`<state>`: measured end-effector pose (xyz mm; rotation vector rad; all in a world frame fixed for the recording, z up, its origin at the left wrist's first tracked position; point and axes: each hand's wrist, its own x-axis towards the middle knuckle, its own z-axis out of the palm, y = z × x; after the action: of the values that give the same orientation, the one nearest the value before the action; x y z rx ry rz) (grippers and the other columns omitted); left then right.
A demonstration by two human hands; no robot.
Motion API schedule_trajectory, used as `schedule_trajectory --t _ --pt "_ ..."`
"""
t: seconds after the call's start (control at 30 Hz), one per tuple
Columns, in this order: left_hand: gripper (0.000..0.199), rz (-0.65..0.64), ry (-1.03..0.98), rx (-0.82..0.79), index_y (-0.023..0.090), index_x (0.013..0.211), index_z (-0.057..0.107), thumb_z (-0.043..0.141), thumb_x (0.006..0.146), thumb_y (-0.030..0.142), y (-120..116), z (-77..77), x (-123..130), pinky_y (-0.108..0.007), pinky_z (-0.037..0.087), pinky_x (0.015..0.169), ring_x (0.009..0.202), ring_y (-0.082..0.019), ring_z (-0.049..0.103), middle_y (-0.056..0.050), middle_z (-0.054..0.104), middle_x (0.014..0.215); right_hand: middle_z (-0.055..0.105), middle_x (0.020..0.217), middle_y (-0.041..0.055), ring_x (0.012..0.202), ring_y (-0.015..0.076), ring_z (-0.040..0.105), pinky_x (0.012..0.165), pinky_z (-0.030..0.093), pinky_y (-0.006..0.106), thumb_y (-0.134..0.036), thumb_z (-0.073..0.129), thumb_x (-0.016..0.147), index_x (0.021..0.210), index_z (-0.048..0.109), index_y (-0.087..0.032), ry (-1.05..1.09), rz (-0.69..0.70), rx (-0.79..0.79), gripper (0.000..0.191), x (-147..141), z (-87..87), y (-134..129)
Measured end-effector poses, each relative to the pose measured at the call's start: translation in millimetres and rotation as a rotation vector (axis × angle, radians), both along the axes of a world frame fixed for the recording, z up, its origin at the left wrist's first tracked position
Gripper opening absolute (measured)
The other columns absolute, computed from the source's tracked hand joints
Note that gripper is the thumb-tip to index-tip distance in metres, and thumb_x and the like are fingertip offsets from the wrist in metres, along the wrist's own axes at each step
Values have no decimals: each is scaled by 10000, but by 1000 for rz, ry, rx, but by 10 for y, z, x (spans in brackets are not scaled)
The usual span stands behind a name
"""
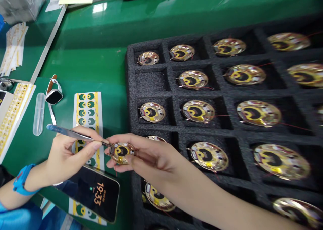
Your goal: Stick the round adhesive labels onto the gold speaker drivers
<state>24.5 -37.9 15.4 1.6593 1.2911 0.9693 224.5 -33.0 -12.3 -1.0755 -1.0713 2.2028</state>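
My left hand (73, 151), with a blue wristband, pinches metal tweezers (78, 135) with a blue end. The tweezer tips touch or nearly touch the left edge of a round gold part (122, 152), which carries a yellow and black sticker. That part is gripped between the fingers and thumb of my right hand (148, 156), and a thin red wire hangs below it. Beneath my left hand lies a sheet of yellow and green stickers (88, 109), partly covered by a phone (101, 194).
A black foam tray (131, 75) holds several similar gold parts in compartments on the right. At the left are a smartwatch (54, 96), a clear plastic case (38, 114) and another sticker sheet (15, 119). Paper strips (14, 46) lie farther back.
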Motion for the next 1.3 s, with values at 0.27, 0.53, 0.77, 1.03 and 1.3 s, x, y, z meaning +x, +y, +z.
schedule_trajectory --t 0.27,0.53,0.77,1.03,1.3 --pt "129 -33 -11 34 172 831 730 662 819 62 -14 -6 -9 -244 615 713 749 -164 735 -41 769 816 711 849 -24 756 122 717 742 593 235 -203 620 782 1001 655 -241 46 -12 -31 225 -25 33 29" --pt "229 -247 35 234 160 935 689 613 805 -11 24 0 -44 -290 623 726 783 -200 756 -104 787 858 637 700 -43 646 97 654 637 571 216 -269 674 786 910 631 -201 32 -7 -19 148 -109 2 31" --pt "195 -192 -112 300 208 928 695 629 830 54 -25 19 -132 -300 626 718 757 -205 766 -72 792 831 596 602 -59 539 72 618 535 514 185 -203 646 772 802 600 -184 21 14 -5 59 -108 5 80" --pt "148 307 -247 -94 176 820 705 758 792 312 213 -191 -289 -229 541 611 645 -151 683 0 685 635 657 793 -18 640 93 698 617 577 228 -341 623 850 934 623 -170 152 74 -7 191 -18 -70 153" --pt "165 316 -221 -121 176 834 691 759 785 318 337 -195 -341 -241 499 587 672 -160 674 -37 737 707 690 836 -9 708 107 728 681 597 254 -238 578 857 1007 607 -178 212 100 -19 164 20 -140 177"
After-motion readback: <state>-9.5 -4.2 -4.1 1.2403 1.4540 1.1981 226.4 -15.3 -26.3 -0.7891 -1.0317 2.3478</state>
